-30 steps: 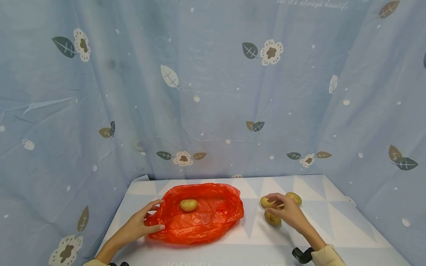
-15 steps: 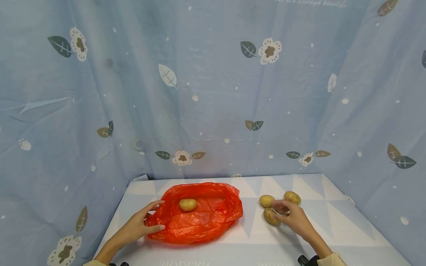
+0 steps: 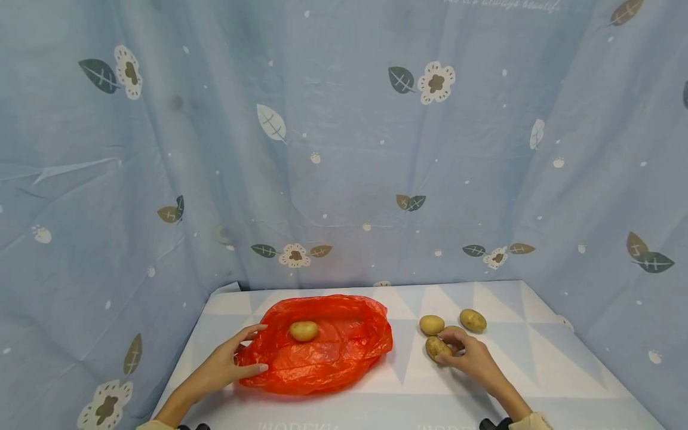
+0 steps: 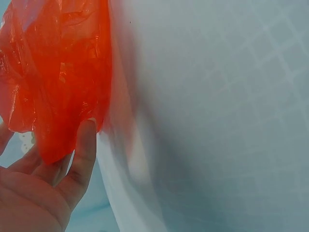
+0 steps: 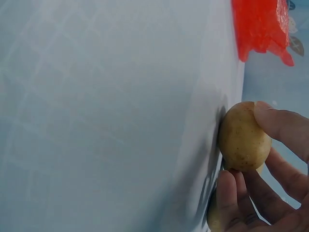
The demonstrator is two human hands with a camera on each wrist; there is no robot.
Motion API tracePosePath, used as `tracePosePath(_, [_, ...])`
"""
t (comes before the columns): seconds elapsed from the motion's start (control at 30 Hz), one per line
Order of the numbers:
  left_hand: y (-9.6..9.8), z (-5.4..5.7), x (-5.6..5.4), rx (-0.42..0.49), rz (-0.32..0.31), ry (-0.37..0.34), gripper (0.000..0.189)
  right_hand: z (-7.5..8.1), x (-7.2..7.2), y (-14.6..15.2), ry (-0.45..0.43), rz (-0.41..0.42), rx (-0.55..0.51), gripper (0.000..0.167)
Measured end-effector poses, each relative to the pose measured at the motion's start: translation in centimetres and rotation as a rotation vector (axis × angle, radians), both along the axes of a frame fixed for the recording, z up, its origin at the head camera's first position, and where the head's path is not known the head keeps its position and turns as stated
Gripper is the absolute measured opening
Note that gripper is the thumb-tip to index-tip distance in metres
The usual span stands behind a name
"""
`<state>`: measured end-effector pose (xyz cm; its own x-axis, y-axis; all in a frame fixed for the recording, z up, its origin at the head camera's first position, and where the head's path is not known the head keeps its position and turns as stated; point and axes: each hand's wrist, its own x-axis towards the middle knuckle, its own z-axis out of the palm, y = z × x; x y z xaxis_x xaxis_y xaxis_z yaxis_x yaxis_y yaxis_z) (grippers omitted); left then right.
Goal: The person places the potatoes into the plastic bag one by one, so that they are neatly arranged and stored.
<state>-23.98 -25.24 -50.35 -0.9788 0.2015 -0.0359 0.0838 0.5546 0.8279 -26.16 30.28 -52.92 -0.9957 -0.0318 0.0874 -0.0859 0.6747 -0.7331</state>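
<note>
A red plastic bag (image 3: 344, 358) lies spread with its mouth upward, one potato (image 3: 303, 331) inside it. My left hand (image 3: 223, 361) holds the bag's left end, thumb at the front and fingers at the rim behind; the left wrist view shows the bag's crumpled edge (image 4: 63, 96) between thumb and fingers. To the right, my right hand (image 3: 473, 352) grips a brown-spotted potato (image 5: 244, 137), thumb on one side and fingertips on the other. Two more potatoes lie just beyond it, a yellow potato (image 3: 432, 325) and a spotted potato (image 3: 473, 321).
The table (image 3: 376, 412) wears a white cloth with pale blue triangles. A blue patterned curtain (image 3: 344, 179) hangs behind it and along both sides. Between the bag and the potatoes is a stretch of tablecloth.
My right hand has come down and back from above the potatoes to the nearest one, and its fingers have closed round it. The left hand and the bag have stayed in place.
</note>
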Motion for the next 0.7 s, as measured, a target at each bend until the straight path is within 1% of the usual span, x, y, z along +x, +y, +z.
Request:
tracePosePath(0.2, [-0.03,0.03,-0.07,-0.003,-0.01,-0.003,0.079,-0.34,-0.03,-0.17,-0.005,-0.008,0.025,0.054])
tracePosePath(0.47, [0.09,-0.29,-0.37,0.001,-0.023,-0.001,0.079,-0.77,-0.11,-0.1,-0.02,0.003,0.033,0.061])
tracePosePath(0.7, [0.39,-0.25,-0.48,-0.008,-0.016,0.006,0.079,-0.69,-0.11,-0.35,-0.01,-0.008,0.04,0.06])
